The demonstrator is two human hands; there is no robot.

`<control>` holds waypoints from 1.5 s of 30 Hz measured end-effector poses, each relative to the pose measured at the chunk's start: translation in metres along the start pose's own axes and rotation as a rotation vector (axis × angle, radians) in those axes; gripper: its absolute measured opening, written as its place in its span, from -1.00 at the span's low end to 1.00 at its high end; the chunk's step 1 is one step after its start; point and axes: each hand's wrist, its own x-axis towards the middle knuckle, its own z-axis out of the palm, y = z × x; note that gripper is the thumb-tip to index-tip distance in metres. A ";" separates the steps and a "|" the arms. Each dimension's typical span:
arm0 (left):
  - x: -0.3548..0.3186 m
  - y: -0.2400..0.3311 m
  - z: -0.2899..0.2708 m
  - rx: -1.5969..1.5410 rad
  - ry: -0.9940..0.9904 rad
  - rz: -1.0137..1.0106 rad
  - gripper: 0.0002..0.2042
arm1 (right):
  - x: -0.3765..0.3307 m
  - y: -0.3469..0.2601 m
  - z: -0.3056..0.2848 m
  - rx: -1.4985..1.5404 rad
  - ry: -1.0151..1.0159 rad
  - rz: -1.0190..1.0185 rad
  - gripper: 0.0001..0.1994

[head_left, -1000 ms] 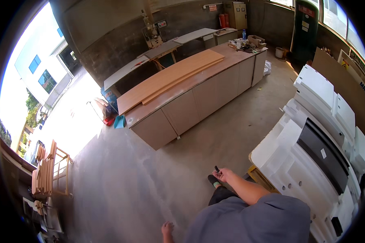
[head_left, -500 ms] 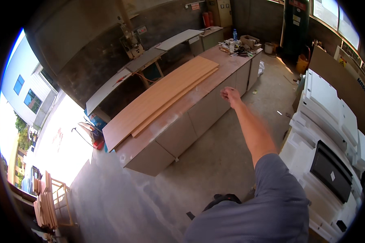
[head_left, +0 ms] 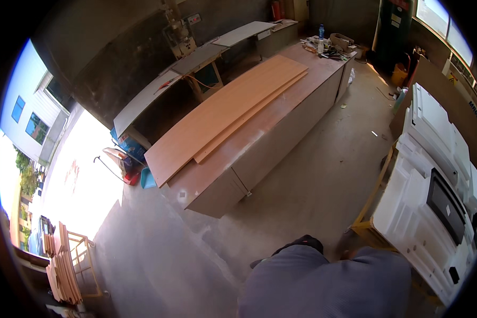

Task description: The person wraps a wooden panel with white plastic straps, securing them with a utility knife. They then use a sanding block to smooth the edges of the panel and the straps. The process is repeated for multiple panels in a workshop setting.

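Neither of my hands shows; only my grey shirt (head_left: pixel 323 286) fills the lower edge, and a dark shoe or similar black thing (head_left: pixel 307 243) shows just beyond it. Ahead stands a long workbench (head_left: pixel 281 132) with a worn reddish top and grey panelled sides. Two long wood-coloured boards lie on it, a wide board (head_left: pixel 222 116) and a narrower board (head_left: pixel 249 121) partly under its near edge. A blue-capped bottle (head_left: pixel 321 33) and a jumble of tools (head_left: pixel 334 53) sit at the bench's far end.
White moulded panels (head_left: pixel 408 212) are stacked on a yellow frame (head_left: pixel 363 225) at right. Behind the bench runs a lower row of tables (head_left: pixel 196 59) with a drilling machine (head_left: pixel 179 37). Wooden pieces (head_left: pixel 63 270) lean at lower left. A blue dustpan (head_left: pixel 148 178) stands near the bright doorway.
My right arm, stretched toward the bench with its fingers curled, has dropped out of view. My view has shifted, and the bench and boards sit farther right.
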 end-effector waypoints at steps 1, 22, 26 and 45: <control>0.006 -0.006 -0.018 0.009 -0.013 0.006 -0.66 | -0.010 -0.017 -0.009 0.030 0.041 -0.012 -0.72; 0.045 -0.155 -0.238 -0.842 0.579 -0.016 -0.72 | 0.007 -0.695 0.064 -1.238 0.184 -0.446 -0.66; -0.034 -0.256 -0.190 -0.965 0.590 -0.542 -0.80 | -0.012 -0.886 0.143 -1.223 0.088 -0.292 -0.81; 0.104 -0.264 -0.560 -1.514 0.707 -0.480 -0.70 | -0.191 -1.359 0.786 -1.042 -0.231 -0.946 -0.79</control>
